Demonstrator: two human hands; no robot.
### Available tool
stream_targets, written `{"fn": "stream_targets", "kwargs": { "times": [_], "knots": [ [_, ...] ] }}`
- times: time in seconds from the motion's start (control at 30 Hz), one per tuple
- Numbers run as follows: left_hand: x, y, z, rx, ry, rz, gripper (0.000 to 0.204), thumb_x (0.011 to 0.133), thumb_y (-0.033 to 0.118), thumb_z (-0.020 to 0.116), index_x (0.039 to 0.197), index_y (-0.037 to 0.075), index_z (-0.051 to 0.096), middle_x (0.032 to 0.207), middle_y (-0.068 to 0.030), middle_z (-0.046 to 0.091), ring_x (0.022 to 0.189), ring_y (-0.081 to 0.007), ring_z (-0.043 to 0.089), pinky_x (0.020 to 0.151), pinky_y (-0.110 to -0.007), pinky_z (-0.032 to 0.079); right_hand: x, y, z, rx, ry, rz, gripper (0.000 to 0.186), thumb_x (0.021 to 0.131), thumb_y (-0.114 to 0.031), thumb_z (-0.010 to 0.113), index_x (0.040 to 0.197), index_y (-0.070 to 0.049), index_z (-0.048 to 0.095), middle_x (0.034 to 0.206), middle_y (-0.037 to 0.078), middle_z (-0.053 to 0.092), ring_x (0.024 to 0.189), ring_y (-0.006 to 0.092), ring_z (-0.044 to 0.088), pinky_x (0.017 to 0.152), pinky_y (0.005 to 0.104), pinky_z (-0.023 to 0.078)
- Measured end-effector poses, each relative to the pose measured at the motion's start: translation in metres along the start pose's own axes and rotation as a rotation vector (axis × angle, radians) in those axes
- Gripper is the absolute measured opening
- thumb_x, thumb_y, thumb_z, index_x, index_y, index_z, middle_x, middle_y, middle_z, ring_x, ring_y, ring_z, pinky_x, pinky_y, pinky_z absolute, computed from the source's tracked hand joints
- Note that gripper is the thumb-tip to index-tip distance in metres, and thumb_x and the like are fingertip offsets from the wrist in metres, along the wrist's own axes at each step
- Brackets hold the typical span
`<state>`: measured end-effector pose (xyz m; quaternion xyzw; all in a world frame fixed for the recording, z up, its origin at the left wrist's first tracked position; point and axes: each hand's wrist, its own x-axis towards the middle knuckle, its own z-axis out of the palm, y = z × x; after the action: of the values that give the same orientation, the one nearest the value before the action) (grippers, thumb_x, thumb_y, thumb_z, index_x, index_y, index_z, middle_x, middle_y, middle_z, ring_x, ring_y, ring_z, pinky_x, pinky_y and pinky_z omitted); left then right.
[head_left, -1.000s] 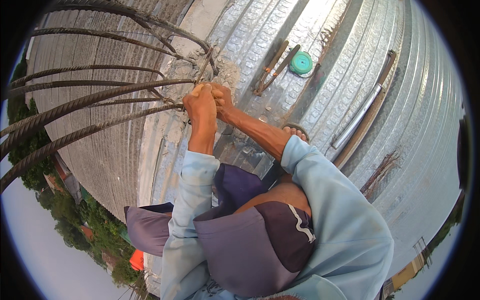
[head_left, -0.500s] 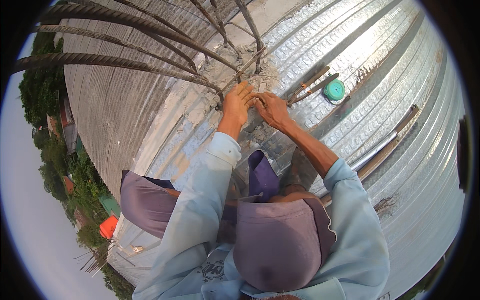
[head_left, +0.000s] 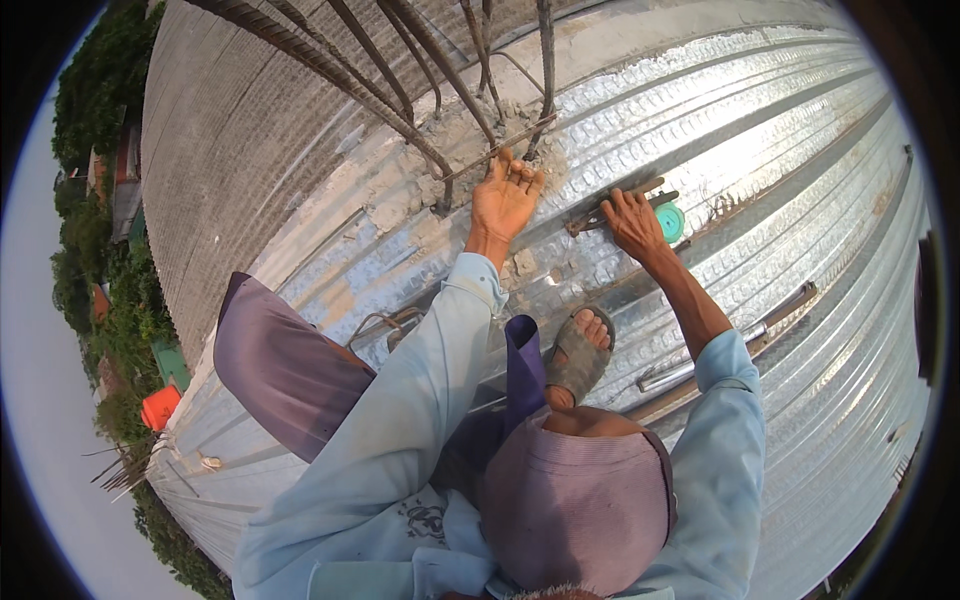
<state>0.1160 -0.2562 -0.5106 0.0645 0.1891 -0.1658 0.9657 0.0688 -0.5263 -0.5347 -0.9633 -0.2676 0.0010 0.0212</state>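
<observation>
My left hand (head_left: 505,207) is palm up beside the rebar, fingers loosely bent and apart, with nothing clearly held in it. Its fingertips reach the foot of the upright bars (head_left: 492,135) and a thin rod (head_left: 505,145) tied across them. Over on the ribbed metal sheet, my right hand (head_left: 632,222) has its fingers closed around the handles of dark pincers (head_left: 588,222). The handle ends stick out past the fingers. A round turquoise object (head_left: 671,222), like a small case, lies right beside this hand.
Broken concrete (head_left: 400,195) surrounds the bars. A metal pipe with a dark end (head_left: 740,345) lies on the sheet to the right. A sandalled foot (head_left: 580,355) stands near the middle. Loops of bent bar (head_left: 385,325) lie left; an orange container (head_left: 160,408) is at the far-left edge.
My right hand has left the left hand at the rebar and moved right onto the pincers. The left hand has turned palm up, its fingers spreading. My view has shifted slightly.
</observation>
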Motion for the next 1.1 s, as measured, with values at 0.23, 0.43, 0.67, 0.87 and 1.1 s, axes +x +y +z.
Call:
{"fn": "stream_targets", "kwargs": {
  "times": [0.23, 0.43, 0.67, 0.87, 1.1],
  "knots": [
    [0.004, 0.037, 0.000, 0.422, 0.119, -0.051, 0.022, 0.094, 0.026, 0.073, 0.112, 0.014, 0.069, 0.087, 0.0018, 0.058, 0.072, -0.0137, 0.050, 0.075, -0.032, 0.039, -0.011, 0.021, -0.019, 0.522, 0.268, 0.067, 0.027, 0.071, 0.000, 0.063, 0.097, -0.003, 0.055, 0.100, 0.015, 0.053, 0.092, 0.0351, 0.057, 0.080, 0.0438, 0.047],
    [0.008, -0.001, 0.033, 0.760, 0.604, 0.261, 0.018, 0.096, 0.019, 0.070, 0.109, 0.006, 0.072, 0.076, 0.0031, 0.054, 0.053, -0.0087, 0.040, 0.050, -0.025, 0.032, -0.003, 0.003, -0.101, 0.866, 0.381, 0.451, 0.035, 0.096, -0.019, 0.061, 0.126, 0.000, 0.059, 0.120, 0.017, 0.057, 0.100, 0.0350, 0.062, 0.084, 0.0424, 0.051],
    [-0.010, 0.004, 0.017, 0.628, 0.517, 0.318, 0.027, 0.097, 0.015, 0.069, 0.122, 0.003, 0.069, 0.077, -0.0002, 0.057, 0.052, -0.0077, 0.043, 0.046, -0.024, 0.034, 0.033, -0.041, -0.178, 1.495, 0.290, 0.669, 0.042, 0.102, -0.039, 0.056, 0.084, -0.001, 0.063, 0.071, 0.010, 0.065, 0.062, 0.0176, 0.062, 0.055, 0.0328, 0.051],
    [-0.011, -0.003, 0.023, 0.718, 0.367, 0.342, 0.028, 0.100, 0.010, 0.064, 0.126, 0.003, 0.068, 0.079, -0.0024, 0.060, 0.055, -0.0074, 0.045, 0.049, -0.024, 0.038, -0.009, -0.081, -0.123, 1.686, -0.350, 0.820, 0.021, 0.084, -0.004, 0.068, 0.103, 0.002, 0.061, 0.077, 0.008, 0.063, 0.062, 0.0160, 0.062, 0.057, 0.0302, 0.053],
    [-0.020, 0.005, 0.006, 0.883, 0.364, 0.381, 0.034, 0.102, 0.007, 0.059, 0.135, 0.005, 0.064, 0.082, -0.0026, 0.062, 0.058, -0.0072, 0.047, 0.051, -0.023, 0.041, 0.000, -0.118, -0.129, 1.407, -0.330, 0.949, 0.053, 0.094, -0.017, 0.065, 0.142, 0.002, 0.051, 0.091, 0.010, 0.058, 0.068, 0.0198, 0.064, 0.058, 0.0379, 0.055]
  ]
}}
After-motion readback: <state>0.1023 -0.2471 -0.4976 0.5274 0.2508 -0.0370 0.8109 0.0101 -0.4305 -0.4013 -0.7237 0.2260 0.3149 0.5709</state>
